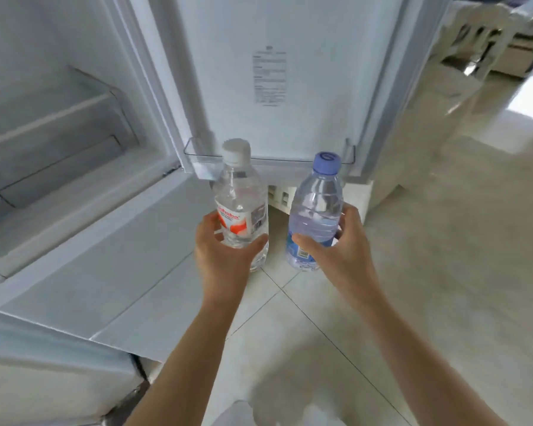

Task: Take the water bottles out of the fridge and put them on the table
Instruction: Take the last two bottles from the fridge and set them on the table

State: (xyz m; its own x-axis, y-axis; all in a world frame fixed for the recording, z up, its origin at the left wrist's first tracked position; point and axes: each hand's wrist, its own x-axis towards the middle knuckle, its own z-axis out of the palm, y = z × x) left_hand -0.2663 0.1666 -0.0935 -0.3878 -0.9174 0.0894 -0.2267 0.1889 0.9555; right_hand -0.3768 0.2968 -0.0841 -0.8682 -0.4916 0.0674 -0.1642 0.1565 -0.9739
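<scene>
Kitchen-ish room w/ a pale glossy tile floor (443,241) taking up the whole right and bottom of the shot, light bouncing off it pretty hard. Far left, the fridge (59,118) is standing open, white interior, w/ a recessed shelf or drawer area showing inside, tbh too washed out to read more. Next over, the fridge door (290,72) is swung out and facing the cam, w/ a printed info sticker (270,77) in the middle of its inner panel and a clear door rack (197,158) running along the bottom edge.

In front of the door, the left hand (225,253) is wrapping around the lower half of a clear bottle (240,198), the one w/ a white cap and a red/white label. Fingers on one side, thumb on the other, clamped firm on it. Bottle's upright, up in the air, its cap sitting right in front of the rack edge.

Just beside it, not touching, the right hand (342,244) is gripping a bluish bottle (316,210) w/ a blue cap and blue label, thumb across the front, fingers closed round the back. Also upright, held over the floor.

Top right corner, a white chair (471,35) is sitting well apart from everything, blurry.
</scene>
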